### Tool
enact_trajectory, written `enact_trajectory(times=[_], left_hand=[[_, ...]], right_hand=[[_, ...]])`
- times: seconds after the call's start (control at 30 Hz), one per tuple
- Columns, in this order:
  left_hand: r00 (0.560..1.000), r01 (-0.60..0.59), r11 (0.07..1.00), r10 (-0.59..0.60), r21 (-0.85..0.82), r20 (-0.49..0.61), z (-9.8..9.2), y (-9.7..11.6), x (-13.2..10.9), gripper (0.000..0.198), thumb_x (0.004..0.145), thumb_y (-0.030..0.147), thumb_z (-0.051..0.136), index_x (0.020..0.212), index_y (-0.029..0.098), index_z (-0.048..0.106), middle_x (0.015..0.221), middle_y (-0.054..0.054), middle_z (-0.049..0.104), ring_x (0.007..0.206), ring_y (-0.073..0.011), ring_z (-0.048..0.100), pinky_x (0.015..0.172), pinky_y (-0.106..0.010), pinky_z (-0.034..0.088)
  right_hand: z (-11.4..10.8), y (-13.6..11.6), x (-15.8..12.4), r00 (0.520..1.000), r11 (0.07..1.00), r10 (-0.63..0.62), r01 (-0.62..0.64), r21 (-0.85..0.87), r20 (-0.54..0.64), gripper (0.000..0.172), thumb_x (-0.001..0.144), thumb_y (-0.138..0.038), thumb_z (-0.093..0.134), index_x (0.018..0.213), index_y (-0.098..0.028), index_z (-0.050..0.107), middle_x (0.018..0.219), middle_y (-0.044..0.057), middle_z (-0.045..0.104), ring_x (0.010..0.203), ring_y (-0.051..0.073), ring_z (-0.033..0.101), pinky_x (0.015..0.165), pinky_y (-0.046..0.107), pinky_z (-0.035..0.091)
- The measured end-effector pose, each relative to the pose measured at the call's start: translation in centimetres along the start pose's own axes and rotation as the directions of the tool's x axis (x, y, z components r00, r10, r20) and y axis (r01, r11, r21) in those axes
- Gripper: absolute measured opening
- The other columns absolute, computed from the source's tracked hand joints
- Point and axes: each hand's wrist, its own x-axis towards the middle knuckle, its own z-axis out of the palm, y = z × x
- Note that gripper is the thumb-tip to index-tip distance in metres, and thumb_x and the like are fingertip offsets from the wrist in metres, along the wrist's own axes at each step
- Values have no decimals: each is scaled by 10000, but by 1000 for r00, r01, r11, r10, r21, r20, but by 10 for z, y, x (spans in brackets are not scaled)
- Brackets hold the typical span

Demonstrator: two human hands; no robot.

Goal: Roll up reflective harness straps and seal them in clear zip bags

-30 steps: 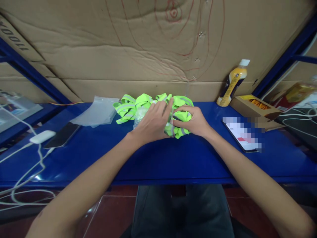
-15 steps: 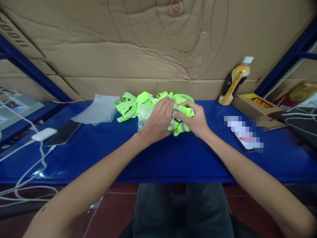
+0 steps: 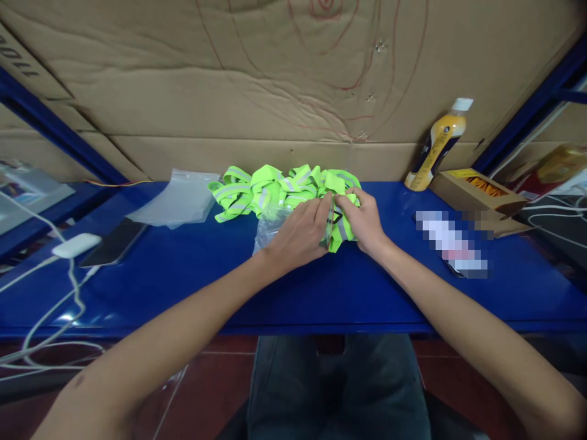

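A heap of neon-green bands with grey reflective stripes (image 3: 266, 190) lies at the back of the blue table (image 3: 293, 287). My left hand (image 3: 298, 235) is closed on a clear plastic bag (image 3: 268, 225), holding its mouth. My right hand (image 3: 362, 220) is closed on a folded green band (image 3: 342, 232) right at the bag's opening. The two hands touch each other at the fingertips. How far the band sits inside the bag is hidden by my fingers.
A stack of clear bags (image 3: 177, 201) lies left of the heap. A black phone (image 3: 112, 241) and a white charger (image 3: 76, 244) with cables sit at the left. At the right are a yellow bottle (image 3: 438, 146), a cardboard box (image 3: 479, 192) and another phone (image 3: 452, 247). Cardboard lines the back.
Both hands have drawn a little toward me and downward with the bag and the band. More of the green heap behind them shows now.
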Motion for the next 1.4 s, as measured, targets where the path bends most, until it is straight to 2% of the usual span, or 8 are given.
enact_trajectory(times=[0.2, 0.37, 0.5, 0.8, 1.0, 1.1, 1.23, 1.4], left_hand=[[995, 85, 972, -92, -219, -22, -9, -13, 5, 763, 811, 311, 782, 1462, 34, 497, 1380, -258, 671, 1291, -372, 662, 1077, -490, 564], [966, 257, 895, -244, -365, 82, -34, -27, 13, 553, 735, 388, 857, 1202, 153, 679, 1109, -101, 782, 999, -311, 755, 862, -406, 593], [955, 294, 883, -261, -367, 138, -38, -28, 12, 630, 721, 406, 893, 1256, 148, 684, 1127, -100, 789, 1028, -322, 757, 890, -412, 594], [996, 60, 998, -59, -11, 60, -24, -13, 2, 1205, 877, 317, 826, 1725, 96, -1, 1499, -295, 579, 1342, -410, 627, 1090, -512, 531], [989, 32, 989, -10, -148, 148, -20, -20, 3, 1364, 802, 386, 924, 1724, 138, -51, 1474, -274, 611, 1310, -403, 657, 1013, -472, 569], [995, 63, 977, -46, -203, 88, -30, -24, 6, 1458, 695, 544, 985, 1726, 175, 21, 1523, -257, 582, 1347, -421, 627, 1074, -513, 539], [999, 40, 999, -39, 38, -17, -45, -22, 11, 1205, 733, 456, 968, 1648, 101, 268, 1558, -293, 523, 1441, -485, 505, 1188, -610, 417], [997, 5, 997, -10, 74, 76, -43, -25, 9, 593, 876, 319, 825, 1338, 82, 539, 1247, -238, 692, 1195, -416, 667, 1016, -530, 544]], right_hand=[[-3, -13, -7, 979, 999, -41, 48, -26, 201, 252, 979, -514, 530, 976, -262, 550, 885, -4, 638, 886, 199, 618, 820, 343, 500], [-17, -26, -7, 840, 956, -179, 272, -112, 512, 517, 878, -592, 745, 1213, -255, 539, 1144, 70, 685, 1071, 271, 650, 958, 435, 552], [-23, -30, -3, 796, 899, -246, 400, -176, 553, 521, 816, -562, 834, 1142, -240, 587, 1078, 67, 693, 998, 264, 653, 923, 444, 564], [-15, -17, -1, 868, 964, -205, 259, -60, 452, 403, 767, -535, 868, 915, -210, 682, 864, 9, 718, 778, 187, 614, 748, 343, 520], [-16, -15, -6, 746, 840, -285, 497, -218, 602, 251, 844, -414, 811, 978, -214, 739, 900, 24, 723, 806, 191, 617, 761, 333, 473], [-16, -20, -3, 807, 895, -278, 414, -164, 521, 287, 820, -437, 836, 964, -208, 742, 857, -1, 723, 760, 164, 594, 733, 310, 471], [-13, -27, 0, 926, 978, -182, 206, -39, 331, 371, 765, -508, 867, 923, -201, 730, 823, 0, 707, 730, 161, 580, 693, 310, 492], [-18, -31, -3, 861, 958, -212, 276, -73, 463, 336, 845, -491, 805, 971, -197, 702, 835, -6, 683, 738, 152, 564, 710, 308, 481]])
